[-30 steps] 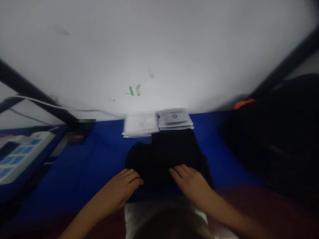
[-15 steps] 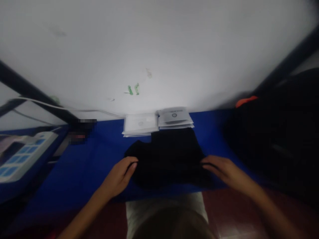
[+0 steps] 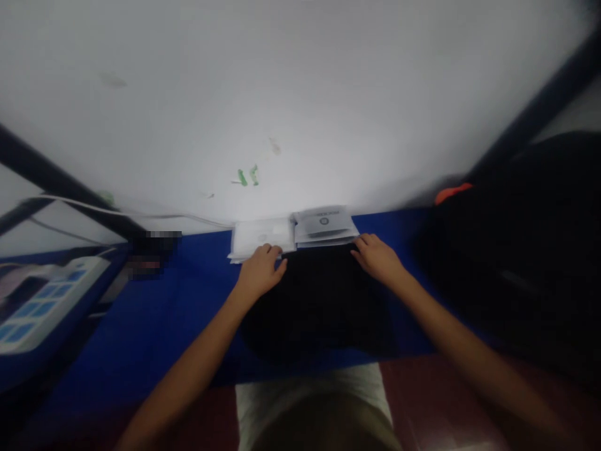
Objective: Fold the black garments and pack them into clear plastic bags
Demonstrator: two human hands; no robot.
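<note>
A dark black garment (image 3: 319, 300) lies spread on the blue-covered table in front of me; its folds are hard to make out in the dim light. At its far left corner, my left hand (image 3: 261, 270) has thumb and fingers closed about the edge. My right hand (image 3: 377, 255) pinches the far right corner in the same way. Just beyond the garment lie a stack of white plastic packets (image 3: 263, 233) on the left and a stack of printed packets (image 3: 325, 224) on the right.
The blue tabletop (image 3: 178, 313) meets a white wall (image 3: 328, 113). A large black mass (image 3: 516, 263) with an orange item (image 3: 451, 193) stands at right. At left are a white tray-like item with blue squares (image 3: 47, 307) and a cable (image 3: 117, 213).
Both hands have moved away from me, from the garment's sides near the front up to its far corners. The left side part that stuck out is now covered by my arm and hand.
</note>
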